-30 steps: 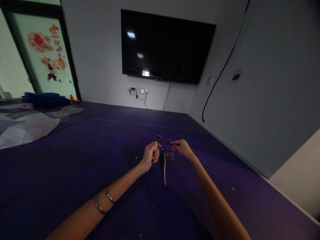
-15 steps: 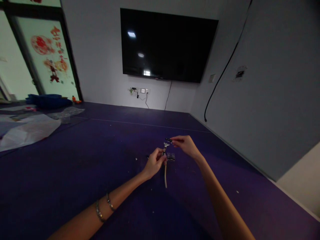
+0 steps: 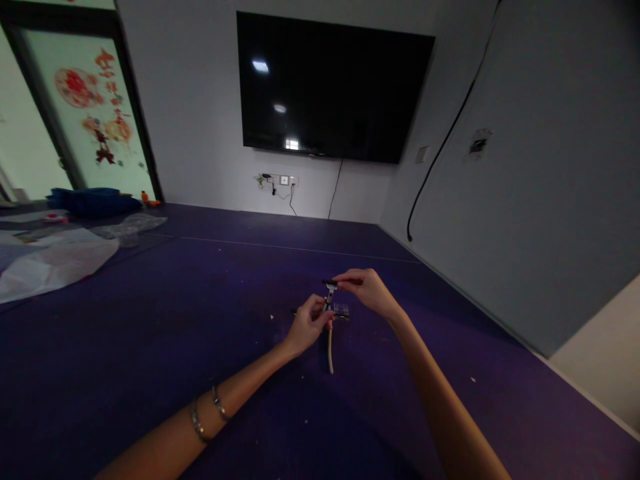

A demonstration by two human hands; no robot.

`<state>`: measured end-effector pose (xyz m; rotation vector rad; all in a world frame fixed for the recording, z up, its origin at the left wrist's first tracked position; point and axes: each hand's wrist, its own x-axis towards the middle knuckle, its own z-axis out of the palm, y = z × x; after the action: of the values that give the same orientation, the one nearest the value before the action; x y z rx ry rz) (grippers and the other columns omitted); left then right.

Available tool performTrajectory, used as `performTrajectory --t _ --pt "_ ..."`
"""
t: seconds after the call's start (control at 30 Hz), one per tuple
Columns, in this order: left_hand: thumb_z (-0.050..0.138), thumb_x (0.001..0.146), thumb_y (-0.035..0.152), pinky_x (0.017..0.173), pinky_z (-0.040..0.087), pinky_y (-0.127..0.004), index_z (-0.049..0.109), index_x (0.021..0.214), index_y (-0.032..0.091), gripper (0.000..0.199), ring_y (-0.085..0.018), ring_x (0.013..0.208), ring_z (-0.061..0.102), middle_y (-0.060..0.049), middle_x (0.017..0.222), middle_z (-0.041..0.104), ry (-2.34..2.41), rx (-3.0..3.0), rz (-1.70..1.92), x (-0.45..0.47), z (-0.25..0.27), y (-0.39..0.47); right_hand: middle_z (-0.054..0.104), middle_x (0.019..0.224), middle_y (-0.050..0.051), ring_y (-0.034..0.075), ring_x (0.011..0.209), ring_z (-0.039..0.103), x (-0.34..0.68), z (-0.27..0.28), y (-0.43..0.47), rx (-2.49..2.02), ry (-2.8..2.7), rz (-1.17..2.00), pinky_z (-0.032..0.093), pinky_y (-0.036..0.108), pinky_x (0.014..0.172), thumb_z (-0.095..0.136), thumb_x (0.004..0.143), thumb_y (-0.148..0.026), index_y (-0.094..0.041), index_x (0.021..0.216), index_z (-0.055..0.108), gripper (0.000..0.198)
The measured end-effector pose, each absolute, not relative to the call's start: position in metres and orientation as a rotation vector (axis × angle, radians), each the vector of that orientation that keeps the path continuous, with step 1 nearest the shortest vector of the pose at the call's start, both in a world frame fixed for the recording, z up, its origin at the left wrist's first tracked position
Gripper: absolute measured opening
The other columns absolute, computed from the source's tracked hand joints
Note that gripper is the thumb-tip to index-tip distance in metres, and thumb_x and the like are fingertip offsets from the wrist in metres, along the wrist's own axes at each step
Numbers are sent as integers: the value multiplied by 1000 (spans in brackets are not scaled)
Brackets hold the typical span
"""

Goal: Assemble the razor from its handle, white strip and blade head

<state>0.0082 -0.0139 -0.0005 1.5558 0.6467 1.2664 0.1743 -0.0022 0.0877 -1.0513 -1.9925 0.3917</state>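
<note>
My left hand [image 3: 309, 327] is closed around the neck of a razor handle [image 3: 331, 350], whose pale lower end hangs down below my fingers. The silvery head end points upward. My right hand [image 3: 369, 291] pinches a small dark razor cartridge [image 3: 329, 282] between thumb and fingertips. The cartridge lies across the top of the razor's head, touching or nearly so; I cannot tell if it is locked on. Just right of my left fingers, a small clear case [image 3: 342, 311] lies on the purple surface, partly hidden by that hand.
The broad purple surface [image 3: 200, 387] carries small white scraps. White sheets and plastic bags [image 3: 65, 263] lie at the left, near a dark blue bundle [image 3: 93, 202]. A television [image 3: 335, 87] hangs on the far wall, and a black cable [image 3: 443, 150] dangles down the right wall.
My right hand has moved slightly left, bringing the cartridge from just above the razor's head onto its top. My left hand stays nearly still around the handle.
</note>
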Motion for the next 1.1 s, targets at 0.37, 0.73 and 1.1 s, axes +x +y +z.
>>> performTrajectory --t 0.37,0.73,1.1 --pt "62 75 33 56 41 -23 47 81 17 22 -10 55 55 2 67 58 665 1534 1286 7 1 -14 71 82 5 16 73 63 171 93 -8 -1065 -1998 415 46 26 67 56 76 -22 -19 87 72 19" --pt "61 76 30 56 43 -23 45 80 18 20 -10 55 56 1 68 59 649 1540 1277 8 2 -15 70 80 5 15 71 62 170 93 -11 -1068 -1982 454 46 27 66 55 75 -20 -17 85 71 19" --pt "61 76 28 53 44 -23 45 76 17 19 -10 52 56 2 63 59 635 1529 1319 9 9 -21 68 75 3 14 66 59 168 98 -15 -1050 -1988 519 47 26 64 55 73 -16 -16 83 69 17"
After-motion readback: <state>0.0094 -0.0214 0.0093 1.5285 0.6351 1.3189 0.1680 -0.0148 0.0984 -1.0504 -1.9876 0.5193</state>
